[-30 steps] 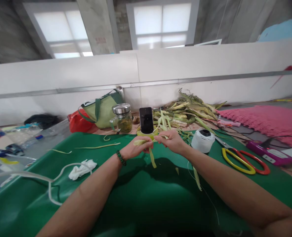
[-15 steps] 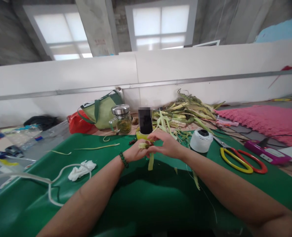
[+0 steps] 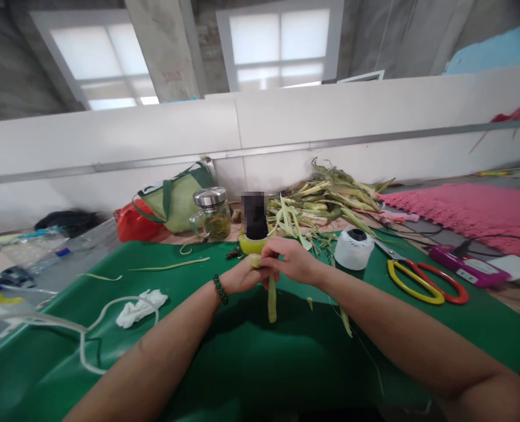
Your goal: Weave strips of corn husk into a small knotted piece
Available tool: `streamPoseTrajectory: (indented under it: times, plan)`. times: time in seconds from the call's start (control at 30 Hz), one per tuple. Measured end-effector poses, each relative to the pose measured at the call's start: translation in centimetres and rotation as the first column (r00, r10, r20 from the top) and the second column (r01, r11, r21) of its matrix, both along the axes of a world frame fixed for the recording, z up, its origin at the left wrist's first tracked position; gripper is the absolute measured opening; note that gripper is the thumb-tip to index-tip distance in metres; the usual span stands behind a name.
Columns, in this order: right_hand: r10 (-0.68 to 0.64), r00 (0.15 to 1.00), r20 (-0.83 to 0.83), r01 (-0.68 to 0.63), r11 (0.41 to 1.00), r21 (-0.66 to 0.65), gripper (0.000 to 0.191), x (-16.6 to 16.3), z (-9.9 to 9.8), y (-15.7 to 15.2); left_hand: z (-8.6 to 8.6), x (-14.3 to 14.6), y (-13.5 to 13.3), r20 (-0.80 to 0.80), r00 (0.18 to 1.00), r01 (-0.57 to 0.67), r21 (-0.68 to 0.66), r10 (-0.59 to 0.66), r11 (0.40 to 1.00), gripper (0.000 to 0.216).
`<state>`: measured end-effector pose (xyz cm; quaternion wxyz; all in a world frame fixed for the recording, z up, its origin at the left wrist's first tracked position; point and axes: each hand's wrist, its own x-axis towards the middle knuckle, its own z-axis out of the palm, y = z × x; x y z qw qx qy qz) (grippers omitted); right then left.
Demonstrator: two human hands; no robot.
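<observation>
My left hand point(image 3: 242, 276), with a green bead bracelet point(image 3: 220, 289) at the wrist, is closed on a pale green plant strip point(image 3: 272, 305). The strip's lower end hangs below the fingers, and a pale bit shows at the top near the thumb. Pressed against it from the right, my right hand point(image 3: 295, 264) pinches the same strip; its fingertips partly hide the hold. Just behind the hands stands a dark object on a yellow base point(image 3: 253, 243), its upper part blurred out. Both hands are above a green mat point(image 3: 312, 357).
Yellow-and-red scissors point(image 3: 418, 282) and a white thread spool point(image 3: 354, 248) lie right. Behind are a heap of green stalks and leaves point(image 3: 330, 196), a lidded glass mug point(image 3: 213, 220) and a green bag point(image 3: 183, 202). A white cable point(image 3: 84, 322) and crumpled tissue point(image 3: 142, 308) lie left.
My right hand has closed in on the left, its fingers now pinched together. The hands sit slightly lower, and more of the hanging strip shows. The whole view has shifted a little.
</observation>
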<state>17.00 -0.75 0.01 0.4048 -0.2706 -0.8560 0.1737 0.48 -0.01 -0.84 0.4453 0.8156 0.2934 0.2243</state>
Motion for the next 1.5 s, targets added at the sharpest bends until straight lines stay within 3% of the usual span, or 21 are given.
streamPoseTrajectory:
  times: [0.2,0.33,0.43,0.6,0.83,1.33,1.5]
  plan:
    - [-0.011,0.999,0.053,0.012,1.000,-0.008,0.023,0.1,0.0,0.0,-0.2,0.0,0.1,0.020,0.998,0.057,0.013,-0.058,0.998,0.038]
    - [-0.026,0.996,0.080,0.018,0.995,0.101,0.027,0.1,0.0,0.2,-0.4,0.2,0.0,0.021,1.000,-0.008,-0.058,0.009,0.998,0.031]
    - [-0.039,0.999,0.006,0.038,0.994,0.105,0.025,0.5,0.1,0.6,-0.1,0.2,-0.3,0.007,0.999,-0.036,-0.070,0.037,0.997,0.036]
    - [-0.191,0.969,-0.157,0.180,0.980,-0.080,0.033,1.2,0.9,1.0,1.1,0.0,-0.7,0.000,0.999,-0.049,0.006,0.049,0.999,0.049]
    - [-0.228,0.891,-0.394,0.108,0.946,-0.305,0.033,1.3,1.1,0.9,1.1,0.2,-1.0,0.108,0.989,-0.096,-0.024,0.098,0.995,0.051]
    - [-0.254,0.872,-0.418,0.083,0.919,-0.385,0.034,1.8,0.9,1.6,1.0,0.1,-1.0,0.007,0.997,-0.072,0.011,0.072,0.997,0.058]
    - [-0.238,0.889,-0.392,0.048,0.899,-0.436,0.038,1.3,0.7,1.7,0.4,0.6,-1.1,0.066,0.992,-0.111,-0.008,0.111,0.994,0.059]
